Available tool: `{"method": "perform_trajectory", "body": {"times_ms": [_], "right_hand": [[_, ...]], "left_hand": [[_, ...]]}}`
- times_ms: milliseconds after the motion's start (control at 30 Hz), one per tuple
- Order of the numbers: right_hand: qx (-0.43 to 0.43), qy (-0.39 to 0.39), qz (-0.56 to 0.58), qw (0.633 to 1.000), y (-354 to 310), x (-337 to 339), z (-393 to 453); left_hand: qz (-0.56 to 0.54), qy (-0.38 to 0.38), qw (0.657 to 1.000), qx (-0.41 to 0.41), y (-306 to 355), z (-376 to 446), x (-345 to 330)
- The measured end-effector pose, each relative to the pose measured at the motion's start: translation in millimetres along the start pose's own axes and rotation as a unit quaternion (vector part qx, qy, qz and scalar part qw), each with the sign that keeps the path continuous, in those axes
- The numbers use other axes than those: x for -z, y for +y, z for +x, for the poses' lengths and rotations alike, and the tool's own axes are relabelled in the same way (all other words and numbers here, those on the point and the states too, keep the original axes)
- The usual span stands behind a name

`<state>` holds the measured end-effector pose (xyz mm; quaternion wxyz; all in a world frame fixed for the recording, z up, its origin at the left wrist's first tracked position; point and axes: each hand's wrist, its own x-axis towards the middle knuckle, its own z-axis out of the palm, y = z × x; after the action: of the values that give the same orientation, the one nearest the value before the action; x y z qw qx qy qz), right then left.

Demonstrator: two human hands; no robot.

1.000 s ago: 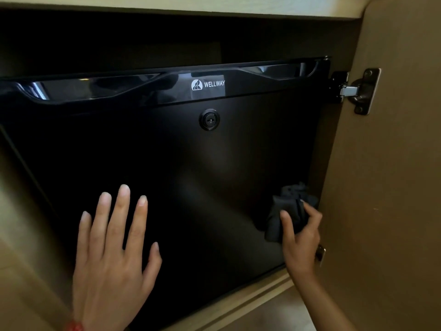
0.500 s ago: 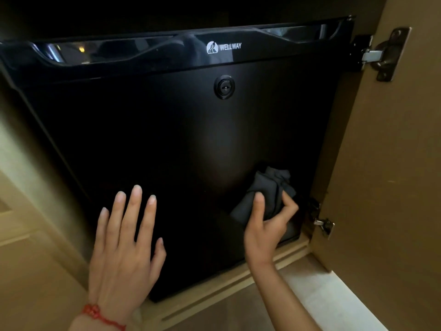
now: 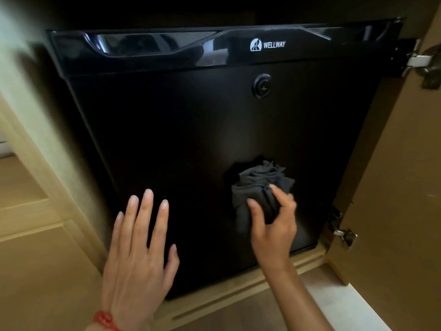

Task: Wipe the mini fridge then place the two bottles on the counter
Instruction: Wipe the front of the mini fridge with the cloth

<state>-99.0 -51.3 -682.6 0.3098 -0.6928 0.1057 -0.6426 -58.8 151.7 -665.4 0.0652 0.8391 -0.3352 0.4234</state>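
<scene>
A black mini fridge (image 3: pixel 191 130) with a WELLWAY logo and a round lock stands shut inside a wooden cabinet. My right hand (image 3: pixel 274 225) grips a crumpled dark grey cloth (image 3: pixel 260 185) and presses it against the lower right part of the fridge door. My left hand (image 3: pixel 140 254) lies flat on the lower left part of the door, fingers spread, with a red bracelet at the wrist. No bottles are in view.
The open wooden cabinet door (image 3: pixel 401 187) stands at the right, with metal hinges (image 3: pixel 343 235) at its top and bottom. A wooden base ledge (image 3: pixel 238 292) runs under the fridge. The cabinet frame (image 3: pixel 35 163) lies to the left.
My right hand has slid the cloth leftward across the lower door, away from the right edge. My left hand stays flat on the door. The view has shifted down and to the left.
</scene>
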Motion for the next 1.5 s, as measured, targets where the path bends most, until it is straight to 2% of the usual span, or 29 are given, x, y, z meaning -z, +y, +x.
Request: {"method": "perform_trajectory", "body": {"times_ms": [100, 233, 333, 433, 600, 733, 833, 1000, 1100, 1200, 1267, 1367, 1433, 1500], "right_hand": [[-0.114, 0.039, 0.003, 0.993, 20, 16, 5], [-0.259, 0.112, 0.026, 0.959, 25, 18, -1], [-0.316, 0.139, 0.066, 0.936, 9, 5, -8], [-0.326, 0.139, 0.094, 0.930, -13, -7, -12], [-0.233, 0.087, 0.116, 0.961, -58, -34, -27], [-0.058, 0.023, 0.097, 0.993, -91, -58, -23], [0.044, -0.019, 0.073, 0.996, -100, -66, -19], [0.120, -0.018, -0.015, 0.993, -81, -54, -12], [0.069, -0.004, -0.021, 0.997, -59, -44, -14], [-0.061, 0.044, -0.025, 0.997, -34, -28, -22], [-0.148, 0.075, 0.012, 0.986, -27, -22, -28], [-0.235, 0.120, 0.049, 0.964, -32, -29, -38], [-0.259, 0.132, 0.056, 0.955, -41, -40, -47], [-0.238, 0.113, 0.064, 0.963, -56, -52, -61]], "left_hand": [[0.004, -0.009, 1.000, -0.007, -1, -2, 2], [0.005, -0.023, 1.000, -0.017, -2, -5, 8], [0.014, -0.013, 0.999, -0.026, -3, -7, 15], [0.020, 0.019, 0.999, -0.032, -9, -6, 25], [0.031, 0.090, 0.995, -0.030, -22, -2, 40], [0.054, 0.099, 0.993, -0.013, -32, -2, 45], [0.061, 0.089, 0.994, 0.007, -40, -4, 45], [0.074, 0.082, 0.994, 0.019, -47, -11, 45], [0.081, 0.085, 0.993, 0.016, -51, -15, 43], [0.082, 0.085, 0.993, 0.009, -51, -19, 42], [0.079, 0.083, 0.993, 0.006, -52, -20, 42], [0.075, 0.081, 0.994, 0.003, -52, -21, 43], [0.073, 0.076, 0.994, 0.004, -51, -22, 42], [0.071, 0.072, 0.995, 0.003, -48, -23, 41]]}}
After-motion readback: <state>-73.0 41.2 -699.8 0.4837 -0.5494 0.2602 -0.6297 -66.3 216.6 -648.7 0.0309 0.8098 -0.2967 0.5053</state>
